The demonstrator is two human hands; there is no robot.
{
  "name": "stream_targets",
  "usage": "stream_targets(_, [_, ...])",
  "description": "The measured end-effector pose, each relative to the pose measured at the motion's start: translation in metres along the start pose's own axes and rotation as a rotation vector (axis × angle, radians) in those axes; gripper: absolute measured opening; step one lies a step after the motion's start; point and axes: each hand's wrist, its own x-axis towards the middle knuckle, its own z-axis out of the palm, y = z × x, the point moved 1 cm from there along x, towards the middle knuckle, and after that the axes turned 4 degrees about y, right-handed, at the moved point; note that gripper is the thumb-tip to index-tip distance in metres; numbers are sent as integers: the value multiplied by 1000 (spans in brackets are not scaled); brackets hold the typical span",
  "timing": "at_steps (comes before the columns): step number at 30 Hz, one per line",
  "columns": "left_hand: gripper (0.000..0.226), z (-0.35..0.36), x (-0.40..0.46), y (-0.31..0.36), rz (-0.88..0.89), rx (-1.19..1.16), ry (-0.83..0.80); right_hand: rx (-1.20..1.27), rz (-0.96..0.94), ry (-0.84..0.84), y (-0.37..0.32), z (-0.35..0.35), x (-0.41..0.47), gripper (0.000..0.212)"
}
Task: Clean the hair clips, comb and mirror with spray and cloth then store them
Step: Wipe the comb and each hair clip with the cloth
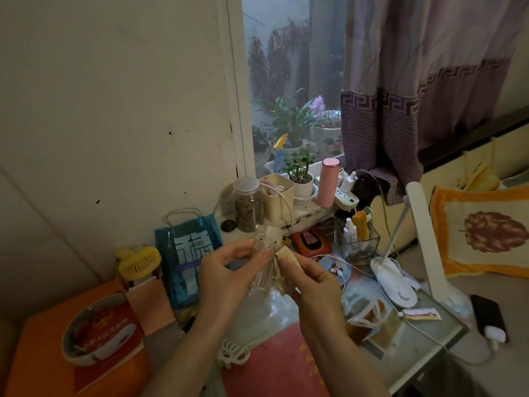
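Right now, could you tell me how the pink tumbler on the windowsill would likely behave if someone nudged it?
The pink tumbler stands tall and narrow, so it would probably tip rather than slide. Its round body would likely roll once down. It stands close to the power strip, so a fall might knock the chargers.

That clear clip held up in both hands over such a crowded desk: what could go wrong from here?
Three risks, as I judge them:
1. The transparent hair clip is pinched between the left hand and right hand above the glass-topped desk; a slip could drop it into the clutter.
2. The white claw clip lies near the desk's front edge, by the forearms, and might get nudged off.
3. The white cable could snag.
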Motion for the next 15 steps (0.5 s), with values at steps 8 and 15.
stream_targets(8, [19, 3, 1, 1, -42, -7, -5, -17, -56, 43, 1, -1, -2, 18])
stream_targets(15, [50, -6, 13, 21, -274, -85, -222, -203, -108, -99, -14, -14, 8, 12])
